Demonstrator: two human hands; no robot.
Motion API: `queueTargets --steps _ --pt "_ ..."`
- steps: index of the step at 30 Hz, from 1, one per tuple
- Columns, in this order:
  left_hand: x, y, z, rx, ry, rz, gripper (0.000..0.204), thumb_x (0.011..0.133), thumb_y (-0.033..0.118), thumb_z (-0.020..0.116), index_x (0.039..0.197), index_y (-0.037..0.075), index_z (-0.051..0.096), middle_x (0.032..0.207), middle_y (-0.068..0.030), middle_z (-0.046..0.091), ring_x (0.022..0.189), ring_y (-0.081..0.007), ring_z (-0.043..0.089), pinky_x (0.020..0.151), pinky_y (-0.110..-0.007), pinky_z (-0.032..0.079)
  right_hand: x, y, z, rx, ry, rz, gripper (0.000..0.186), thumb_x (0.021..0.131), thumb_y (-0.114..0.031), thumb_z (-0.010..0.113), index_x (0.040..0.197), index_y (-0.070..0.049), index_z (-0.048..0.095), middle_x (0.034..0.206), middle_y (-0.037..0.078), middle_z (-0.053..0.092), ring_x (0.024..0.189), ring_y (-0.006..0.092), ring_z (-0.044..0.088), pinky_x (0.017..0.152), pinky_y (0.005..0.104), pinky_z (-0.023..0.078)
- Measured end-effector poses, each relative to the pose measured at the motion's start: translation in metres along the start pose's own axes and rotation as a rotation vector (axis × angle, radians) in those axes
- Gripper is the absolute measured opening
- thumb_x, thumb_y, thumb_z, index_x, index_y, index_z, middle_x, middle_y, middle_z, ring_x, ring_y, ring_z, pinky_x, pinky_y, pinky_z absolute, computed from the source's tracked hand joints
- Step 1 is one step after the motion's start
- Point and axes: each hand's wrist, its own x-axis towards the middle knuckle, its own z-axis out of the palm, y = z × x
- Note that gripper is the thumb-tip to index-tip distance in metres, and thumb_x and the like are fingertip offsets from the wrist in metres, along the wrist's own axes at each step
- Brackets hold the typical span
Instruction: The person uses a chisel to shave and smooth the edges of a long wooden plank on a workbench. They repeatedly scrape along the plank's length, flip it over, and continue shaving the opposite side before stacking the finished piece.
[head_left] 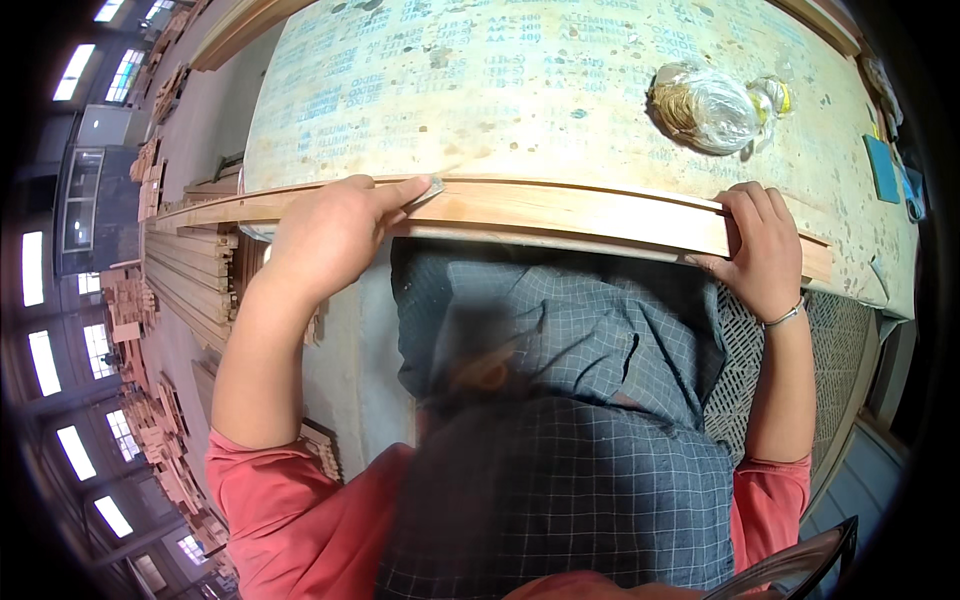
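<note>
A long pale wooden strip (580, 212) with a grooved edge lies along the near edge of the workbench. On its left part, my left hand (335, 230) is closed, pinching a small flat grey piece (428, 190) against the wood. Whether that piece is folded sandpaper or a thin blade, I cannot tell. My right hand (760, 240) wraps round the strip near its right end, fingers over the far edge and thumb on the near side. Both forearms reach forward from red sleeves, and a dark checked apron (600, 470) covers my front.
The workbench top (480, 110) is covered with stained, printed sheeting. On it rest a clear plastic-wrapped bundle (710, 108) and a teal flat block (881, 168). Stacked wooden strips (195, 275) stand left of the bench. A perforated panel (735, 370) is below at the right.
</note>
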Motion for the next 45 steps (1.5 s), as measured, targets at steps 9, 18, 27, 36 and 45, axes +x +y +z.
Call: queueTargets --steps 9,18,27,36,45 --pt "-0.011 0.017 0.03 -0.443 0.18 0.056 0.046 0.092 0.009 0.063 0.136 0.021 0.06 0.101 -0.0165 0.067 0.094 -0.0326 0.063 0.087 -0.038 0.049 -0.019 0.002 0.02 -0.206 0.406 -0.131 0.045 0.074 -0.023 0.076 0.115 -0.011 0.063 0.115 0.008 0.062 0.1 0.0285 0.059 0.088 0.0422 0.047" --pt "-0.016 0.033 0.054 -0.541 0.248 0.084 0.048 0.093 0.004 0.059 0.139 0.017 0.056 0.117 -0.0175 0.067 0.101 -0.0316 0.064 0.091 -0.035 0.048 -0.038 -0.037 0.044 -0.068 0.463 -0.013 0.04 0.084 -0.013 0.065 0.124 -0.011 0.063 0.13 0.007 0.062 0.119 0.0239 0.058 0.105 0.0376 0.04" --pt "-0.013 0.053 0.043 -0.4 0.175 0.199 0.053 0.09 0.005 0.064 0.14 0.019 0.055 0.088 -0.016 0.061 0.082 -0.0332 0.06 0.079 -0.039 0.049 -0.09 0.071 -0.017 -0.145 0.344 0.335 0.084 0.057 -0.027 0.088 0.133 -0.013 0.057 0.139 0.009 0.053 0.122 0.0324 0.052 0.106 0.0458 0.039" --pt "0.062 0.203 -0.005 -0.255 0.155 0.547 0.043 0.096 0.017 0.06 0.137 0.029 0.058 0.081 -0.0145 0.054 0.076 -0.0323 0.058 0.071 -0.041 0.048 -0.1 0.11 0.001 0.68 0.364 0.559 0.087 0.054 -0.016 0.092 0.133 -0.008 0.057 0.12 0.014 0.063 0.113 0.0286 0.06 0.099 0.036 0.048" --pt "0.113 0.297 -0.015 -0.163 0.079 0.631 0.036 0.096 0.023 0.057 0.132 0.026 0.062 0.089 -0.0162 0.063 0.082 -0.0359 0.064 0.074 -0.045 0.052 -0.098 0.109 -0.004 0.496 0.354 0.487 0.075 0.053 -0.026 0.091 0.121 -0.011 0.061 0.113 0.01 0.064 0.108 0.031 0.059 0.094 0.0388 0.047"
